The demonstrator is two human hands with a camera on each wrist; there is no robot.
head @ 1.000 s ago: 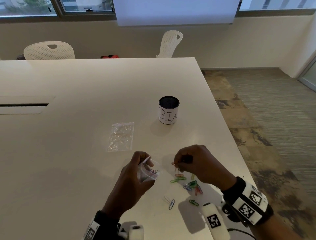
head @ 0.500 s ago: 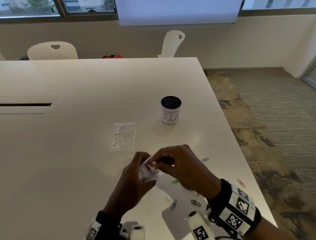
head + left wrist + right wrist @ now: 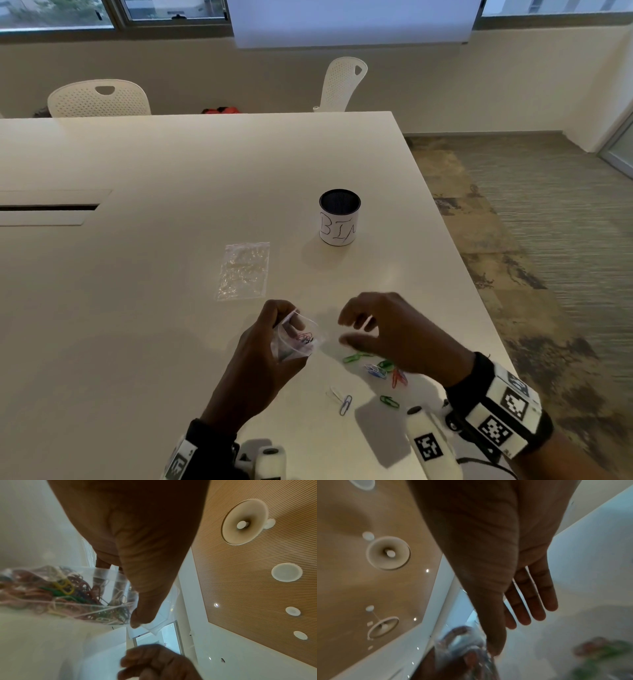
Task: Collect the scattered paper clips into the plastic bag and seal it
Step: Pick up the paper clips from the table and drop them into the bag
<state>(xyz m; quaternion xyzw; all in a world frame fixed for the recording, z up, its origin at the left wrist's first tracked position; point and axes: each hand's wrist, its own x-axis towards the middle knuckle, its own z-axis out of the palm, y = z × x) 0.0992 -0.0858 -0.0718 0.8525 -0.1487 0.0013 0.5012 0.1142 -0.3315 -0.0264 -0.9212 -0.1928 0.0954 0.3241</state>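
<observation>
My left hand (image 3: 270, 342) holds a small clear plastic bag (image 3: 297, 339) upright with its mouth open; several coloured paper clips (image 3: 72, 591) lie inside it. The thumb (image 3: 145, 601) pinches the bag's rim (image 3: 154, 627). My right hand (image 3: 363, 334) hovers just right of the bag with fingers (image 3: 537, 601) straight and spread, holding nothing. Beneath and near it, loose paper clips lie on the white table (image 3: 171, 171): a green one (image 3: 352, 358), a blue cluster (image 3: 376, 370), a red one (image 3: 398, 378), a green one (image 3: 389, 401) and a blue one (image 3: 345, 405).
A second flat clear bag (image 3: 244, 270) lies on the table beyond my left hand. A black cup labelled BIN (image 3: 339, 217) stands further back right. The table's right edge (image 3: 479, 298) runs close to my right hand. Two white chairs stand at the far side.
My right hand brought a clip to the bag's mouth, let it go there, and has drawn back to the right with its fingers spread. The left hand kept the bag in place.
</observation>
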